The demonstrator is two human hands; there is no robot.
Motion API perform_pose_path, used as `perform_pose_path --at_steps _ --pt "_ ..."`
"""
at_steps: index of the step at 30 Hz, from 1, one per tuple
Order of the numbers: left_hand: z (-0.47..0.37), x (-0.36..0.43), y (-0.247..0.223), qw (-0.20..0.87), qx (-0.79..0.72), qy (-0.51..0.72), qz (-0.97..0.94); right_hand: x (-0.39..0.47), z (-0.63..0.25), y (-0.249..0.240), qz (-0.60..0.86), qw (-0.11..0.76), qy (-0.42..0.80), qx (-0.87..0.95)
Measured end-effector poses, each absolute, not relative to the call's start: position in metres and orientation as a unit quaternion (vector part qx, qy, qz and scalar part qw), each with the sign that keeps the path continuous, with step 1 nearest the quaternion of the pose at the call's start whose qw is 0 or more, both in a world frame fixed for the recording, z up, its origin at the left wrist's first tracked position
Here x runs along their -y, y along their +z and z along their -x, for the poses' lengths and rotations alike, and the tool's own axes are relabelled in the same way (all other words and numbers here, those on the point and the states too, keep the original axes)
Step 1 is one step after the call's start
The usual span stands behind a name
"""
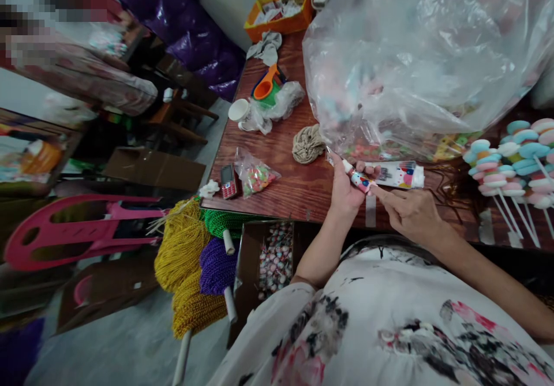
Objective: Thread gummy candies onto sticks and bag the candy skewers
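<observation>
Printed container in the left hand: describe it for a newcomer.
Find the huge clear bag on the brown table. Along its near side, the left hand holds the small printed container, right hand at its near end. Its pale, narrow tip and being held set it apart from the printed packet lying beyond.

On the table point(283, 141), the big bag point(415, 63) lies behind the packet point(395, 175), phone point(228, 182) left

The plastic bag point(402, 51) ran off the top edge; print on the small tube point(359, 180) was too blurred to read
</observation>
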State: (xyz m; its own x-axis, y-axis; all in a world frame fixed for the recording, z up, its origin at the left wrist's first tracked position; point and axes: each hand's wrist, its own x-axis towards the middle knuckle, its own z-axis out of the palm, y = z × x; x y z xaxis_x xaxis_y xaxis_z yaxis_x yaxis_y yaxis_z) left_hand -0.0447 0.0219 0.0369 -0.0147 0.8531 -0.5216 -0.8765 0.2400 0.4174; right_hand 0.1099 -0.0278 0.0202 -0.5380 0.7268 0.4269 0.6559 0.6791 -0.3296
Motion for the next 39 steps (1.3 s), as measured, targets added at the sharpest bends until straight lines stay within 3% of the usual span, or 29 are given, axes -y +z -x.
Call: perform_pose_path --at_steps 6,13,16,26,31,39 --pt "0.044 -0.017 0.029 0.709 -0.365 0.602 -0.039 0.026 -0.11 0.022 0.411 0.223 0.081 0.88" --pt "0.035 -0.008 0.029 0.723 -0.355 0.589 -0.066 0.027 -0.101 0.007 0.45 0.395 0.111 0.793" --pt "0.031 -0.007 0.03 0.721 -0.358 0.586 -0.098 0.028 -0.098 0.004 0.451 0.422 0.131 0.775" --pt "0.039 -0.012 0.035 0.729 -0.387 0.564 -0.029 0.027 -0.104 0.006 0.434 0.328 -0.008 0.839" --pt "0.04 -0.006 0.034 0.725 -0.406 0.552 -0.063 0.027 -0.104 0.01 0.462 0.276 0.0 0.843" --pt "0.035 0.004 0.021 0.695 -0.411 0.583 -0.087 0.022 -0.104 0.012 0.446 0.3 0.075 0.84"
